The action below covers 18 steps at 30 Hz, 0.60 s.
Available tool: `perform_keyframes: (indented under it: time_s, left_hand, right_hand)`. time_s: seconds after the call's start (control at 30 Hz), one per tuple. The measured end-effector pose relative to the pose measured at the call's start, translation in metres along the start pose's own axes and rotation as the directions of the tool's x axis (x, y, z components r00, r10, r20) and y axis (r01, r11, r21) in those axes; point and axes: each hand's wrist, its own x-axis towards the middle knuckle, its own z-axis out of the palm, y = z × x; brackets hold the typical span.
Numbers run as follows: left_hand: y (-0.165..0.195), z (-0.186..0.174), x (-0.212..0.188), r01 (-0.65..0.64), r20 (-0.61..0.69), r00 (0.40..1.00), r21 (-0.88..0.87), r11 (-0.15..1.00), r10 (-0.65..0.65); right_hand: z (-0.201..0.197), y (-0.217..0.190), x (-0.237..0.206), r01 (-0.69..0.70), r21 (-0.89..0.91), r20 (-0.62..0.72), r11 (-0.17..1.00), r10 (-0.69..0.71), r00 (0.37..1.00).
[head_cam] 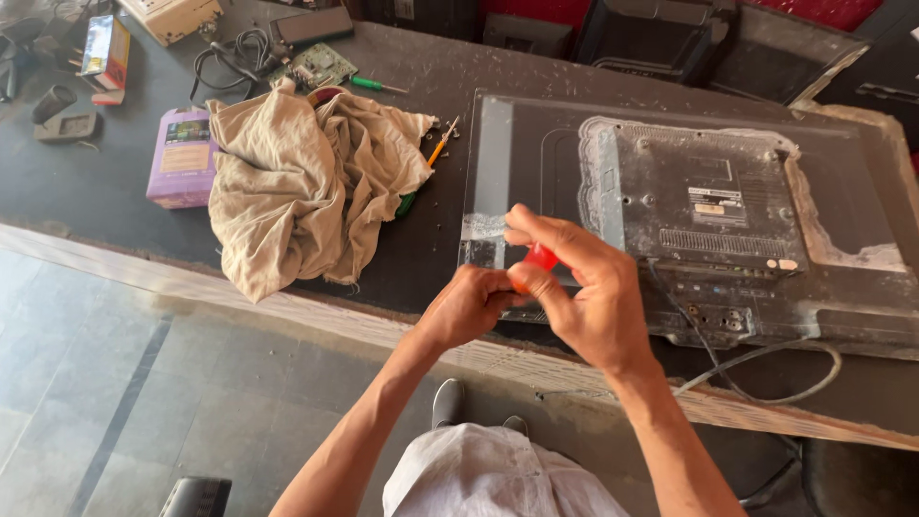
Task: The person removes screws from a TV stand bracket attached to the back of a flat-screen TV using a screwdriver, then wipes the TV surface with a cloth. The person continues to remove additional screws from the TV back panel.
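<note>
A flat television (689, 206) lies face down on the dark workbench (96, 191), its dusty grey back panel up. Both my hands meet over its near left corner. My right hand (584, 287) is wrapped around a red and orange tool handle (538, 260). My left hand (471, 304) is closed just below it and touches the same handle. The tool's tip is hidden behind my fingers.
A crumpled beige cloth (297, 182) lies left of the television. Beyond it are a purple box (182, 158), a green circuit board (321, 65), black cables (230, 53) and screwdrivers (440, 146). A grey cable (766, 373) loops off the television's near edge. Tiled floor lies below.
</note>
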Motion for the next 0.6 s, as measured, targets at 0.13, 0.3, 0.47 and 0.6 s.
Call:
perform_keyframes:
  time_s: [0.13,0.3,0.47,0.6]
  left_hand:
    - [0.0067,0.0004,-0.0010,0.111,-0.103,0.988,-0.058,0.992,-0.117]
    - [0.0100,-0.0011,-0.0017,-0.051,-0.039,0.998,-0.004,0.999,0.051]
    - [0.0105,-0.0007,-0.0038,0.083,-0.071,0.994,0.018,0.996,-0.081]
    - [0.0114,0.0011,-0.0042,-0.013,-0.048,0.999,0.024,1.000,0.014]
  right_hand:
    - [-0.0001,-0.0004,-0.0003,0.000,-0.116,0.006,0.993,0.001,1.000]
    - [0.0011,0.0008,-0.0033,-0.013,-0.042,0.008,0.999,0.013,1.000]
    - [0.0005,0.0011,-0.0045,-0.013,-0.054,0.017,0.998,0.014,1.000]
    - [-0.0008,0.0001,-0.0044,0.001,-0.062,0.016,0.998,0.000,1.000]
